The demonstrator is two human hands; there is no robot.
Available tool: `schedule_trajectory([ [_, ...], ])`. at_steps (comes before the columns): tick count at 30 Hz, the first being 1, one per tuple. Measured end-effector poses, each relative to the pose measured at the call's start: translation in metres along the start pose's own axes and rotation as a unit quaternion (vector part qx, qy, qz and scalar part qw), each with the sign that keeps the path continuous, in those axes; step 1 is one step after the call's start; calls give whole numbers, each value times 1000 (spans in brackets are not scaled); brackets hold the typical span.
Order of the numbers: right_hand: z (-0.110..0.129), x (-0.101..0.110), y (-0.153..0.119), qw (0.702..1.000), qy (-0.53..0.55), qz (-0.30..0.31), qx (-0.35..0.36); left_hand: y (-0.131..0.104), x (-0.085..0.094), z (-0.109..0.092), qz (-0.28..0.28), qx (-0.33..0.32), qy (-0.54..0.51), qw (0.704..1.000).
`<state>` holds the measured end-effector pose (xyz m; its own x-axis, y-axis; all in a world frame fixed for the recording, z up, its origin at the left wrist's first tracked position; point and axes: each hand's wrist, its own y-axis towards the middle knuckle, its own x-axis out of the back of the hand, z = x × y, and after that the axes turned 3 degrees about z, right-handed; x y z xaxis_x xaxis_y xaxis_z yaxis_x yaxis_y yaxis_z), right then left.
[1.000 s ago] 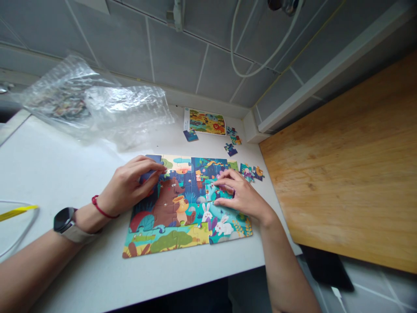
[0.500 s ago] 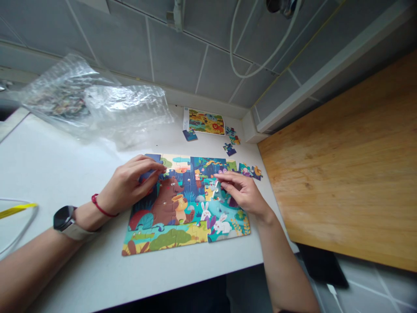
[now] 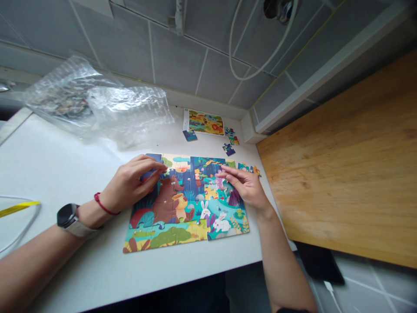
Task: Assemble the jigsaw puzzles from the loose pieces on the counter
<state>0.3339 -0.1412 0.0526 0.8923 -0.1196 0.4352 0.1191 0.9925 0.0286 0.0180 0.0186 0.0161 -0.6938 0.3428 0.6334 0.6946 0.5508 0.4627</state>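
Observation:
A jigsaw puzzle (image 3: 176, 208) with a bear, rabbits and trees lies on the white table, most of its pieces joined. My left hand (image 3: 138, 178) rests over its upper left part, fingers stretched out and thumb a little apart, nothing seen in it. Above the right part hovers my right hand (image 3: 246, 184), its fingers extended and apart, holding nothing. Just under those fingertips, a yellow-and-teal puzzle piece (image 3: 211, 191) lies flat among the others. My right hand hides part of the puzzle's right edge.
Loose puzzle pieces (image 3: 229, 149) lie behind and right of the puzzle, near a picture card (image 3: 205, 121). Clear plastic bags (image 3: 127, 108) sit at the back left. A wooden board (image 3: 342, 165) borders the right side. A white cable (image 3: 24, 237) lies at left.
My right hand has let go of a tilted puzzle piece, which now lies flat in the puzzle, and its fingers have lifted slightly. My left hand stays in place.

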Motion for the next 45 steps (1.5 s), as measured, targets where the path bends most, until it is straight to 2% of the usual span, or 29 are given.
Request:
schedule_trajectory([
  [3, 3, -7, 0, 997, -19, 47, 63, 0, 0, 1, -2, -5, -1, 1000],
  [6, 6, -8, 0, 994, -52, 6, 95, 0, 0, 0, -2, -6, -1, 1000],
  [9, 7, -2, 0, 990, -122, -16, 76, 0, 0, -1, 0, -1, 0, 1000],
  [13, 4, 0, -3, 971, -233, 43, 33, 2, 1, -3, 2, 16, -1, 1000],
  [16, 4, -4, -5, 960, -270, 69, 17, 2, 1, -4, 2, 16, 2, 1000],
  [21, 4, -6, -6, 959, -269, 84, 27, 1, 0, -2, 3, 2, 4, 1000],
  [30, 0, 2, -6, 961, -245, 88, 90, 1, 0, -2, 1, 2, -3, 1000],
  [35, 4, 0, -5, 952, -234, 146, 131, 1, 0, -2, 0, 1, 2, 1000],
  [40, 7, -2, -5, 943, -257, 173, 120, 1, 0, -2, 4, -3, 5, 1000],
  [45, 4, 0, -5, 948, -266, 149, 95, 0, 0, -1, 4, -10, 7, 1000],
])
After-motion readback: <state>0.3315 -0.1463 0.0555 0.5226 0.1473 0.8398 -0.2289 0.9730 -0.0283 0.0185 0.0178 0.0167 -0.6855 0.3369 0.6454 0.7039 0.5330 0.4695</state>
